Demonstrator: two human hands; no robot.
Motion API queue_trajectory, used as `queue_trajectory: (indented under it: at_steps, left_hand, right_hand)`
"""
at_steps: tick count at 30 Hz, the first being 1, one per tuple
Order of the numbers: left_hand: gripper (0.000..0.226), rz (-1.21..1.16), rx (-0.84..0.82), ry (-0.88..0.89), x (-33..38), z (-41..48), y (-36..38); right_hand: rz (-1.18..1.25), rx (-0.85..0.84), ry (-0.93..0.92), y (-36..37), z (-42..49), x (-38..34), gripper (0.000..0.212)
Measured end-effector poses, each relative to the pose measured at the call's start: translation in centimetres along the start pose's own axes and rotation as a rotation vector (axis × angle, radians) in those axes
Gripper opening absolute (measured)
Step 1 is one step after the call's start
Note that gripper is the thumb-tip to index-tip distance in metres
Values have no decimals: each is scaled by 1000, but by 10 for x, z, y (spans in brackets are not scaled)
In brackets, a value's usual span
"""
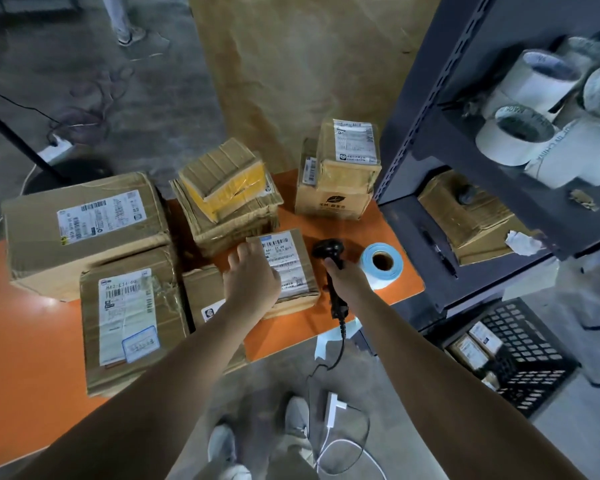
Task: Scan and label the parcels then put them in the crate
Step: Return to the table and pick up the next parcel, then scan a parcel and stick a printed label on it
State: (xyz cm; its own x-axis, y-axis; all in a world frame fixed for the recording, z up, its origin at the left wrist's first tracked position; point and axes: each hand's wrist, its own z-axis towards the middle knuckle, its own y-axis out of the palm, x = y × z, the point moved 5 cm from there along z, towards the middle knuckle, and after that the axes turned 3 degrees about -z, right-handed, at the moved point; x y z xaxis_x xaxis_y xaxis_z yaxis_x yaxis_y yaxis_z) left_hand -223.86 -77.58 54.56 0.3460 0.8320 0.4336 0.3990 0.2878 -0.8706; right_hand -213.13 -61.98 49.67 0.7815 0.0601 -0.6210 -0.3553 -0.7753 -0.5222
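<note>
1. Parcel (286,268) lies label-up at centre frame on the orange table (326,327), so its barcode can be read.
2. My left hand (253,277) rests on it, fingers straight, probably steadying it.
3. My right hand (347,277) grips the scanner (329,249) just beside it.
4. The crate (534,368) sits lower right.

CLEARANCE AND OBSTRUCTIONS

Stacked parcels (229,199) are crowding the left and rear of the orange table (28,375). A bare strip is lying open before the tall parcel (340,174) (scanner (329,249) and label roll (381,263) are bordering it). The shelf unit (416,140) is walling off the right. The crate (534,358) is standing open-topped.
</note>
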Motion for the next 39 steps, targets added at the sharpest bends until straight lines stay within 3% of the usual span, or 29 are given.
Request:
queue_trajectory:
  at_steps: [4,9,15,19,23,28,33,37,39]
  left_hand:
    - [48,2,1,193,9,-3,5]
    - [44,-47,22,292,20,-7,5]
    - [46,-47,-25,334,47,-9,9]
    - [49,-75,-70,345,65,-10,15]
    - [46,-107,-97,343,75,-13,20]
    - [45,-106,-135,333,79,-16,30]
    - [47,-125,-193,337,85,-19,34]
    - [46,-207,-247,287,92,-17,31]
    - [42,-299,-310,245,97,-17,28]
  right_hand:
    - [-50,17,-12,6,14,0,46]
    - [-102,58,-71,-1,12,-4,41]
    - [-168,172,-199,-33,-11,-17,35]
    - [-249,334,-200,-60,-20,-3,34]
    - [-429,272,-103,-66,-10,25,46]
    - [-658,265,-132,-62,0,31,58]
    - [-611,295,-95,-73,3,29,43]
    - [-447,313,-162,-89,-10,26,15]
    - [-296,295,-180,-99,-20,25,16]
